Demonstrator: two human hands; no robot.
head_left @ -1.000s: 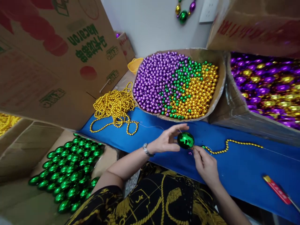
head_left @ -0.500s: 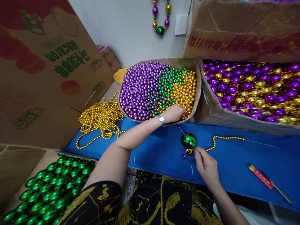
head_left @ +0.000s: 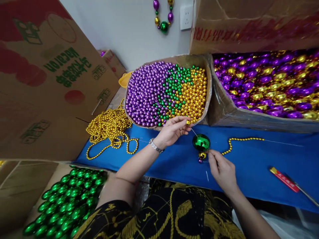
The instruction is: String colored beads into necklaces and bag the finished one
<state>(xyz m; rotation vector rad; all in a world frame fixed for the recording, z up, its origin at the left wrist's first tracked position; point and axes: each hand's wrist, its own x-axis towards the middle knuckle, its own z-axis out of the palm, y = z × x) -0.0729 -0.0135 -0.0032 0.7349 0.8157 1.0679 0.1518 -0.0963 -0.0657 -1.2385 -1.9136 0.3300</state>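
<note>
My left hand (head_left: 171, 131) pinches a small gold bead (head_left: 187, 122) just in front of the cardboard tray (head_left: 208, 89) of purple, green and gold beads. A thin needle runs from that bead down to a large green oval bead (head_left: 201, 142) on the blue cloth (head_left: 249, 166). My right hand (head_left: 223, 171) is closed on the thread just right of the green bead, beside a small gold bead (head_left: 202, 155) and a purple one (head_left: 199, 161). A strand of small gold beads (head_left: 243, 141) trails off to the right from there.
A heap of gold bead strands (head_left: 109, 127) lies at the left of the cloth. A box of large green beads (head_left: 67, 202) sits at lower left, a box of large purple and gold beads (head_left: 269, 83) at right. A red-handled tool (head_left: 284, 179) lies far right.
My left hand left the green bead, reached into the tray, and has come back out holding a small gold bead near the needle. My right hand stayed on the thread.
</note>
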